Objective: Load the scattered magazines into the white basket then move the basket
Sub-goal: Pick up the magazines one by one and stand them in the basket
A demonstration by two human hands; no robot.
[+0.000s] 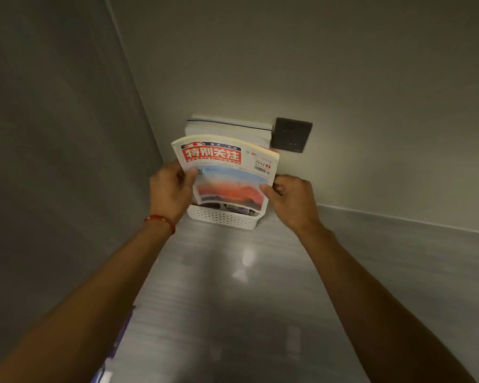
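Note:
A white perforated basket (pixel 223 218) stands on the grey counter in the far corner against the wall. Several magazines (pixel 227 128) stand upright inside it, leaning on the wall. In front of them I hold a magazine with a red title block and a sunset picture (pixel 227 175), upright, its lower edge down in the basket. My left hand (pixel 172 193) grips its left edge, thumb on the cover. My right hand (pixel 291 196) pinches its right edge.
A dark wall socket (pixel 291 134) sits on the back wall just right of the basket. A grey side wall (pixel 67 134) closes the left. A blue-and-white item (pixel 116 352) shows under my left forearm at the counter's near left.

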